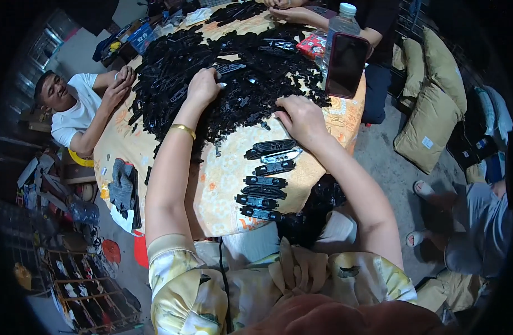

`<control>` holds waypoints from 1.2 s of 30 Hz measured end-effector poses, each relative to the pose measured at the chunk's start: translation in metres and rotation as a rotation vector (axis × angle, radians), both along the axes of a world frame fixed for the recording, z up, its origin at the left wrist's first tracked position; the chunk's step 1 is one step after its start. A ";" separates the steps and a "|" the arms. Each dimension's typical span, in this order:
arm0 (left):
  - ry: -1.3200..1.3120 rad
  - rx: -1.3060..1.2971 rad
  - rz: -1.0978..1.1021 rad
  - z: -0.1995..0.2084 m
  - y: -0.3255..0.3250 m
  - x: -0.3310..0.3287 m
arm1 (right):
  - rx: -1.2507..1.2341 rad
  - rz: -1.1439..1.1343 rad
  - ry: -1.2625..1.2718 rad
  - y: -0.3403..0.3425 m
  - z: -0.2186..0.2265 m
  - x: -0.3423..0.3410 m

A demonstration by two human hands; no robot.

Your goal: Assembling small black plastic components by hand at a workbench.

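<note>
A broad heap of small black plastic parts [167,70] covers much of the table. My left hand [203,87] is over the middle of the heap, its fingers bent down among the parts. A long black curved piece [232,68] lies just beyond those fingertips. What the left fingers hold, if anything, is hidden. At the heap's near right edge rests my right hand [303,118], with bent fingers and its thumb close to small black bits. I cannot make out what is in it. A column of several black elongated assembled pieces [265,181] lies nearer my body, left of my right forearm.
The table has a patterned yellowish cloth [212,195]. Beyond my right hand stand a phone [346,66] and a clear bottle [342,25], beside a red packet [312,44]. A grey glove [121,184] lies at the left edge. People sit left and opposite; sacks [432,128] stand right.
</note>
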State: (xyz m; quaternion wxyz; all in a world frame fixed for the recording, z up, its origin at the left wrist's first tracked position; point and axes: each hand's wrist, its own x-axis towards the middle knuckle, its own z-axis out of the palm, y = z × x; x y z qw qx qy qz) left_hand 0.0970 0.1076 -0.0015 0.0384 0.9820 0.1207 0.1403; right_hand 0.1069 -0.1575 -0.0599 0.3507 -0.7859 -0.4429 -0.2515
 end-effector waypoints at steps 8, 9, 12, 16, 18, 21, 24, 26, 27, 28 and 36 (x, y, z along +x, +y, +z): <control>-0.037 -0.062 0.015 0.016 -0.007 -0.006 | 0.239 0.109 0.182 -0.005 0.003 -0.001; -0.123 -0.093 0.005 0.016 -0.009 -0.013 | 0.252 0.114 0.194 -0.005 0.003 -0.002; -0.245 -0.322 -0.005 0.024 -0.032 -0.040 | 0.307 0.140 0.223 -0.009 0.008 -0.004; -0.218 -0.845 -0.252 0.005 -0.056 -0.066 | 0.507 0.192 0.424 -0.013 0.023 -0.009; -0.227 -0.959 -0.394 0.002 -0.081 -0.082 | 0.556 0.214 0.443 -0.012 0.032 -0.014; -0.143 -1.326 -0.471 -0.006 -0.094 -0.089 | 0.500 0.240 0.300 -0.011 0.036 -0.021; -0.158 -1.689 -0.490 -0.013 -0.098 -0.085 | 0.450 0.293 0.111 -0.009 0.034 -0.026; -0.108 -1.836 -0.494 -0.012 -0.099 -0.087 | 0.468 0.298 0.099 -0.005 0.033 -0.029; -0.134 -1.902 -0.457 -0.011 -0.103 -0.089 | 0.469 0.299 0.099 -0.004 0.032 -0.029; -0.110 -1.945 -0.476 -0.015 -0.100 -0.091 | 0.470 0.284 0.083 -0.003 0.033 -0.031; -0.057 -1.897 -0.386 -0.014 -0.106 -0.094 | 0.359 0.270 -0.070 -0.006 0.036 -0.033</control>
